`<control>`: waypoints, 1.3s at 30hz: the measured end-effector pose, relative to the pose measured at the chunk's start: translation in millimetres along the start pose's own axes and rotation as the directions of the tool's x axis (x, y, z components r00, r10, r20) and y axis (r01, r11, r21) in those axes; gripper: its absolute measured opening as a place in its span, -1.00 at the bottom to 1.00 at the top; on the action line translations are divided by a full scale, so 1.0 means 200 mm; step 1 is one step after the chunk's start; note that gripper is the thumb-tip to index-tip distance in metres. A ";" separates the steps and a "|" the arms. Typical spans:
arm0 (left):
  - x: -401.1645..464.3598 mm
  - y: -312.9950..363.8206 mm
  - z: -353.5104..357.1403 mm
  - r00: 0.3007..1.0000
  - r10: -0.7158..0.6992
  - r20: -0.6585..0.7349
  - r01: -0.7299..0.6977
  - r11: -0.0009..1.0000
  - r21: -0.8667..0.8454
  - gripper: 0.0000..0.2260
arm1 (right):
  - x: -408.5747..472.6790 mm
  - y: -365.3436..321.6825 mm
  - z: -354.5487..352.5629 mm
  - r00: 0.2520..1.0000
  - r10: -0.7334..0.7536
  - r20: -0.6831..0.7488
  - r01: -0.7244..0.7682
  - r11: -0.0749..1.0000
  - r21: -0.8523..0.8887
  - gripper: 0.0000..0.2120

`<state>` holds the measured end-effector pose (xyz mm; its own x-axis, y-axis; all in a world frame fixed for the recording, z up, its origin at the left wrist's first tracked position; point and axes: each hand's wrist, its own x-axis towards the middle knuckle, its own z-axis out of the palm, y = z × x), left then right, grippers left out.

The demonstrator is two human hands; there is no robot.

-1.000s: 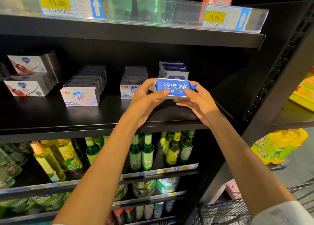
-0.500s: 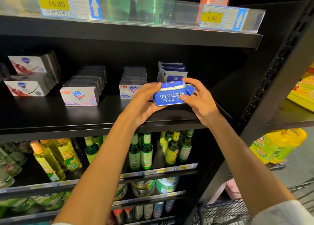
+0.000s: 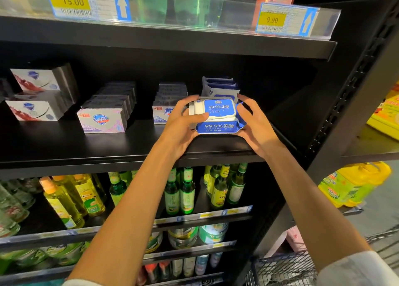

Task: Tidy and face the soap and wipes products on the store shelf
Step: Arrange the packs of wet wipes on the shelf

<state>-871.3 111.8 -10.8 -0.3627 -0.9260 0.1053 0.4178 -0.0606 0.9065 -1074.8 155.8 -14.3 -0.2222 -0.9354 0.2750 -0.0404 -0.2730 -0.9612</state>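
A blue and white wipes pack (image 3: 219, 117) lies flat near the front of the black shelf (image 3: 108, 149), its lid up and its "99.9%" front edge facing me. My left hand (image 3: 183, 123) grips its left side with the thumb across the lid. My right hand (image 3: 255, 123) touches its right end, fingers spread. More blue wipes packs (image 3: 218, 87) stand behind it. A row of Safeguard soap boxes (image 3: 103, 119) sits to the left, another soap row (image 3: 164, 104) is partly hidden by my left hand, and white soap boxes (image 3: 32, 97) are stacked at far left.
The shelf above carries green bottles (image 3: 194, 2) behind price tags (image 3: 280, 20). Below are yellow bottles (image 3: 71, 197) and green glass bottles (image 3: 181, 190). A black upright (image 3: 354, 104) bounds the shelf on the right. A wire basket (image 3: 287, 268) sits at bottom right.
The wipes pack has been turned from its front edge up to lying flat with the lid up, and lowered onto the shelf. My right hand's fingers have loosened around its end.
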 end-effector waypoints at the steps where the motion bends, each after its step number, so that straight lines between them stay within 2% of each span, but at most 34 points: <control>1: 0.00 0.00 0.00 1.000 0.005 0.005 -0.005 1.000 0.006 -0.54 | 0.00 0.00 0.00 1.000 0.009 -0.012 -0.009 1.000 -0.008 -0.46; 4: 0.00 -0.01 0.00 0.999 0.004 0.036 -0.004 1.000 0.021 -0.52 | 0.00 0.02 -0.01 0.999 0.022 -0.028 -0.022 1.000 0.002 -0.57; 11: 0.02 -0.02 -0.02 0.991 -0.010 0.133 0.011 1.000 -0.007 -0.40 | -0.01 0.02 -0.04 1.000 0.009 -0.002 -0.009 0.999 0.050 -0.64; 19: 0.03 -0.04 0.00 1.000 -0.004 -0.001 0.004 0.993 0.119 -0.35 | -0.02 0.01 -0.03 0.999 -0.033 0.016 0.034 0.998 -0.049 -0.45; 23: 0.03 -0.05 -0.01 0.999 0.031 -0.021 -0.027 0.981 0.191 -0.47 | -0.02 0.02 -0.03 0.999 -0.035 0.029 0.037 0.995 -0.089 -0.40; 26: 0.01 -0.04 -0.03 0.997 0.057 -0.050 -0.045 0.977 0.207 -0.51 | -0.01 0.03 -0.04 0.998 -0.035 0.042 0.039 0.995 -0.092 -0.43; 29: -0.03 -0.02 -0.05 0.989 0.090 -0.114 -0.067 0.980 0.190 -0.50 | 0.01 0.05 -0.04 0.999 -0.016 0.043 0.019 0.996 -0.090 -0.58; 31: -0.07 0.01 -0.08 0.981 0.128 -0.147 -0.094 0.971 0.219 -0.50 | 0.02 0.06 -0.05 0.998 -0.020 0.056 0.027 0.992 -0.127 -0.66; 34: -0.14 0.06 -0.17 0.965 0.205 -0.164 -0.156 0.949 0.273 -0.53 | 0.01 0.06 -0.05 0.991 -0.056 0.121 0.085 0.963 -0.255 -0.66; 39: -0.26 0.14 -0.37 0.946 0.272 -0.175 -0.196 0.912 0.360 -0.46 | -0.01 0.07 0.00 0.970 -0.038 0.240 0.175 0.793 -0.583 -0.64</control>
<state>-778.7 130.1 -20.4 -0.0841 -0.9579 0.2746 0.1526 0.2599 0.9535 -1076.1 153.2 -28.5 0.0197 -0.9509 0.3088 -0.6389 -0.2496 -0.7277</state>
